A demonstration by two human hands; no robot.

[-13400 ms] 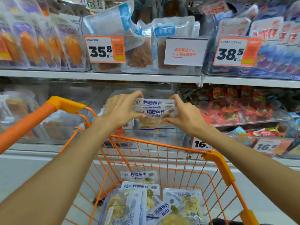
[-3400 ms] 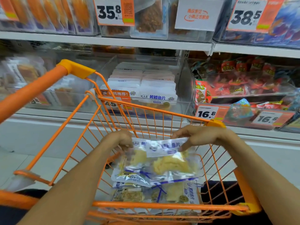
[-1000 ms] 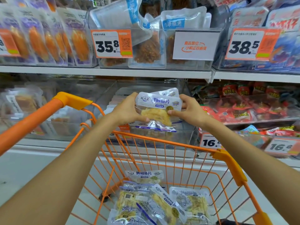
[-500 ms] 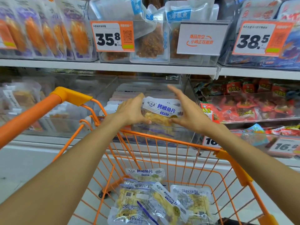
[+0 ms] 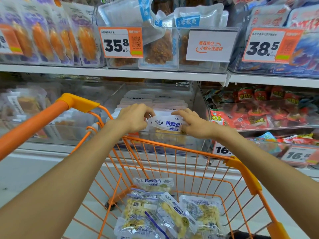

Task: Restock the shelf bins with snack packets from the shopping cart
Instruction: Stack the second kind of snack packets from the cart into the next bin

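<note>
Head view: I read "烤鳕鱼片" in blue on the white header of the fish-slice packet (image 5: 166, 124) that both hands hold at the front of the clear plastic shelf bin (image 5: 198, 107). My left hand (image 5: 133, 118) has its grip pinched on the packet's left end; my right hand (image 5: 194, 124) rests its fingers along the top edge with the thumb below, a loose grip on the right end. Behind it, flat white packet tops (image 5: 155, 102) stand in rows in the bin; I cannot count them. Below, the orange wire shopping cart (image 5: 241, 171) carries more glossy see-through packets (image 5: 164, 209) of the same brand, at least four, pale yellow slices showing inside. Orange-framed price tags read 35.8 (image 5: 120, 42), 38.5 (image 5: 266, 46) and 16.8 (image 5: 299, 155). A white sign (image 5: 211, 45) reads "商品售空".
</note>
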